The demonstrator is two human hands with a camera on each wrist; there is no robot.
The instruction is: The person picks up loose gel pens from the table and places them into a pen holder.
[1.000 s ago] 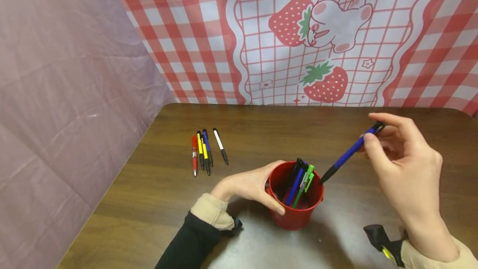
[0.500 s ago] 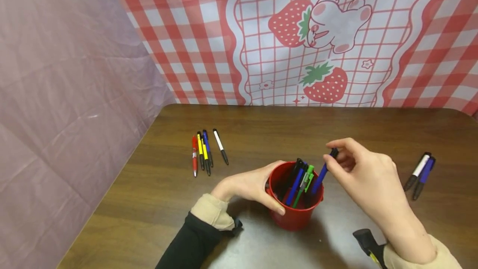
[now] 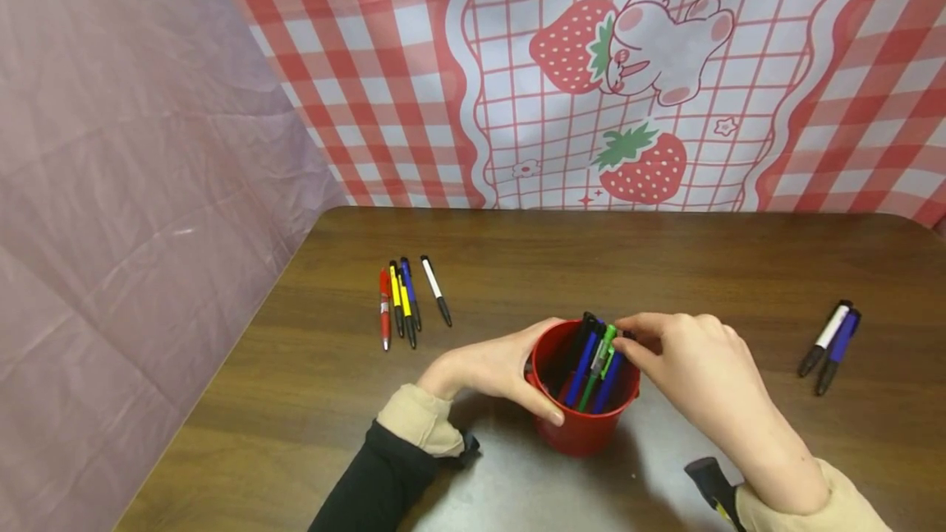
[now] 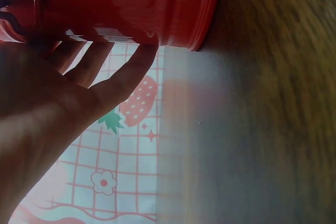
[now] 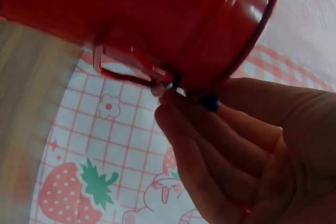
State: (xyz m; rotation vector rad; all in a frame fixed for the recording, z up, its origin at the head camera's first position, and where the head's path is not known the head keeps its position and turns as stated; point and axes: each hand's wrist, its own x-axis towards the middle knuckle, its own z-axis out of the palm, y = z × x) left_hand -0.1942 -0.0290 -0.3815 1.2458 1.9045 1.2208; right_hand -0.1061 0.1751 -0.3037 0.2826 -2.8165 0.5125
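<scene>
A red bucket point(image 3: 580, 436) stands upright on the table, with several pens inside, among them a green pen point(image 3: 595, 368) and a blue pen point(image 3: 580, 374). My left hand point(image 3: 497, 364) grips its left side, thumb along the front of the rim and fingers round the back. In the left wrist view the fingers of that hand point(image 4: 68, 93) touch the red wall. Over the right rim, my right hand point(image 3: 698, 364) pinches the top of another blue pen point(image 3: 608, 386), whose body leans inside the bucket. Its dark end point(image 5: 210, 101) shows by the thumb in the right wrist view.
Left on the brown table point(image 3: 310, 425) lie a red pen point(image 3: 385, 310), two yellow pens point(image 3: 407, 314), a blue pen point(image 3: 414, 302) and a white pen point(image 3: 436, 289). A white pen point(image 3: 826, 338) and a blue pen point(image 3: 838, 351) lie right. A checked cloth point(image 3: 399, 72) hangs behind.
My right hand has moved left and down from the table's right side, bringing the blue pen from outside the rim into the bucket. The left hand and the bucket have stayed put.
</scene>
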